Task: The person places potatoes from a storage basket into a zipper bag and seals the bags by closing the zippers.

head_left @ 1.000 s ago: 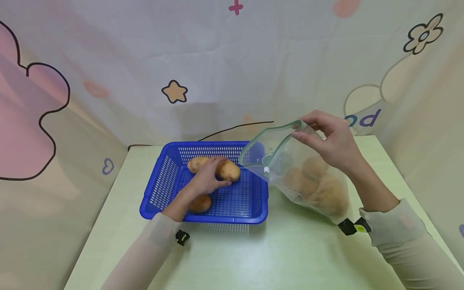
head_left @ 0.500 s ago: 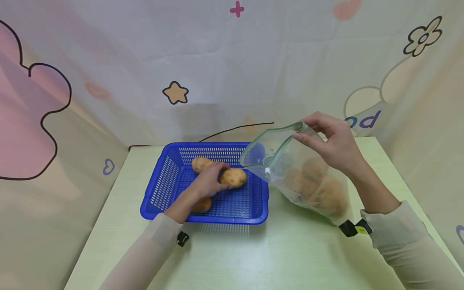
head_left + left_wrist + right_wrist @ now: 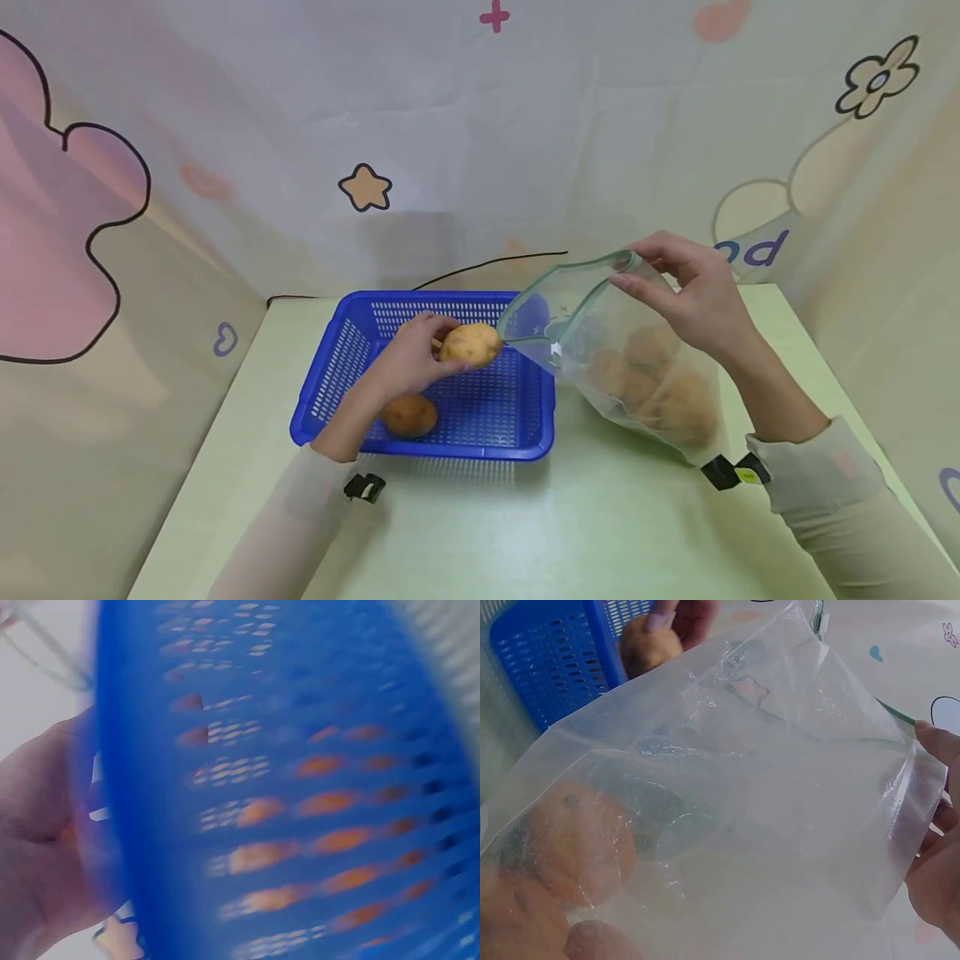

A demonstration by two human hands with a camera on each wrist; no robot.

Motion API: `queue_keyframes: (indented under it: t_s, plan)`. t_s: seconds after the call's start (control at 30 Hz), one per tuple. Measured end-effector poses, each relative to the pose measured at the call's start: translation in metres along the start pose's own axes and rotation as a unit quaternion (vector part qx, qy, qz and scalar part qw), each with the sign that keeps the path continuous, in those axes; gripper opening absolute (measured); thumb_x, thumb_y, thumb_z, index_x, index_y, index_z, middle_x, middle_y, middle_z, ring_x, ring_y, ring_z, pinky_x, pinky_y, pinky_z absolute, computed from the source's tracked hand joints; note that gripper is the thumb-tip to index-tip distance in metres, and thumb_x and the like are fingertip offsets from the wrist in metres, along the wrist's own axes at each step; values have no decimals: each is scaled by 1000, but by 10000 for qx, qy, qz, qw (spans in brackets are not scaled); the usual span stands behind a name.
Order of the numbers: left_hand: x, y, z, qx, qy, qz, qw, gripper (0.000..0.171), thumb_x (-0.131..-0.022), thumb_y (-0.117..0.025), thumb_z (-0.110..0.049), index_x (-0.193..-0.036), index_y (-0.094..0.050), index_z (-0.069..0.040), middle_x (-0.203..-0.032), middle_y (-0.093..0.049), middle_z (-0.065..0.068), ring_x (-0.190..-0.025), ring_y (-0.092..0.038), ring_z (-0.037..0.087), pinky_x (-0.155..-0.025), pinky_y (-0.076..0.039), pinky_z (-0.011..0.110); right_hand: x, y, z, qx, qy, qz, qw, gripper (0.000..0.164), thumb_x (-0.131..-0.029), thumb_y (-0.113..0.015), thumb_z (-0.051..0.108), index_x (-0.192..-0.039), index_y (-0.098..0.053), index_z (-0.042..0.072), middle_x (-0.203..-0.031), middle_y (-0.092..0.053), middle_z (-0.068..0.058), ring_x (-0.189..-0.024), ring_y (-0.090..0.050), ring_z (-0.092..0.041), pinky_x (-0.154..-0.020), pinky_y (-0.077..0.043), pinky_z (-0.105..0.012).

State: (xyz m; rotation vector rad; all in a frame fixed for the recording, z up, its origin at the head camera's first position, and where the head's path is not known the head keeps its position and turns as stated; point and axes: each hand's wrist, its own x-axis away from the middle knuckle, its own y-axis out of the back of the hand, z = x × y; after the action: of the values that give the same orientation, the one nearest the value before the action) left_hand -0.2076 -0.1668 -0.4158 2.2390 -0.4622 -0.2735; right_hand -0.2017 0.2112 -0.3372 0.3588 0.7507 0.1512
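Note:
My left hand [image 3: 412, 357] grips a yellowish potato [image 3: 472, 345] above the blue plastic basket [image 3: 487, 454], close to the bag's mouth. Another potato [image 3: 409, 415] lies near the basket's front side, and one more behind my left hand is mostly hidden. At the right, my right hand [image 3: 693, 292] pinches the rim of a clear zip bag [image 3: 600, 333], holding its mouth open toward the basket. Several potatoes [image 3: 581, 844] rest in the bottom of the bag. In the left wrist view, the blurred basket wall covers much of my left hand [image 3: 45, 832].
The basket and bag stand on a pale green table [image 3: 480, 533]. A patterned cloth [image 3: 480, 150] hangs behind and at both sides. A white slider [image 3: 556, 348] sits on the bag's zip edge. Dark cameras [image 3: 365, 487] are strapped at the wrists.
My left hand has lifted the potato off the basket floor, after shifting it slightly right. The front potato is now more exposed. My right hand and the bag have hardly moved.

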Motion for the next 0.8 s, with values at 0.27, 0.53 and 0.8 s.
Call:
queue_keyframes:
  t_s: [0.27,0.53,0.8]
  plan:
    - [-1,55,-34,624,-88,-834,9945,68,-94,-84,-36,-148,-57,-5,-141,-61,12,-126,-61,30,-104,-55,46,3,4,7,-217,-123,-26,9997,25,-87,-77,-14,-109,-77,-1,-94,-72,-2,-77,-61,-14,-68,-51,-20]
    - [-24,34,-93,578,-1377,-827,9853,60,-93,-85,-31,-142,-62,-4,-131,-62,8,-117,-62,20,-96,-59,33,3,5,6,-178,-77,-23,9998,28,-86,-76,-18,-110,-76,-5,-95,-72,-3,-79,-61,-13,-69,-51,-19]
    - [-37,7,-112,672,-1553,-342,9850,62,-92,-86,-30,-143,-61,-4,-129,-59,6,-116,-61,18,-97,-58,29,4,3,6,-283,18,69,9996,28,-84,-75,-21,-109,-75,-8,-98,-74,-4,-80,-62,-12,-75,-53,-19]
